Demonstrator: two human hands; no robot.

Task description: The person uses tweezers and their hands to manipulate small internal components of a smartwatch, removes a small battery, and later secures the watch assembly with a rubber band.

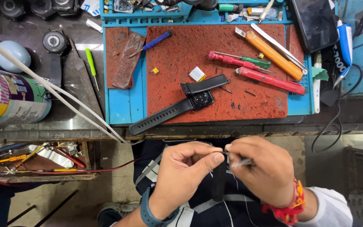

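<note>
Pinching a black watch strap (219,178) at lower centre, the left hand (185,168) clamps its top end while the right hand (259,168) closes on a thin tool (241,162). The tool could slip off the strap's end, judging by the blurred tip.

Left hand (184,168): blue wristwatch; right hand (260,170): red thread band, white sleeve.

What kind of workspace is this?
Most likely a watch or small-electronics repair bench. A black smartwatch with its straps lies on a worn red mat, precision screwdrivers lie beside it, and the left hand and right hand work on a black strap.
</note>
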